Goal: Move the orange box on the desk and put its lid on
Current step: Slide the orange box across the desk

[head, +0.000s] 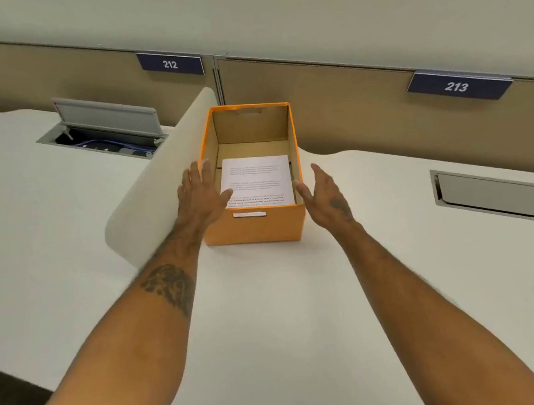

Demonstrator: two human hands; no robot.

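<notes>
An open orange box stands on the white desk, close against a white curved divider. Printed sheets of paper lie flat inside it. No lid is in view. My left hand is at the box's left wall, fingers spread, thumb over the near rim. My right hand is just right of the box's right wall, fingers apart, the thumb near the rim. Whether either hand presses on the box I cannot tell.
The white curved divider rises left of the box. Beyond it an open cable hatch shows blue wires. A shut hatch sits at the right. Tan panels with signs 212 and 213 line the back.
</notes>
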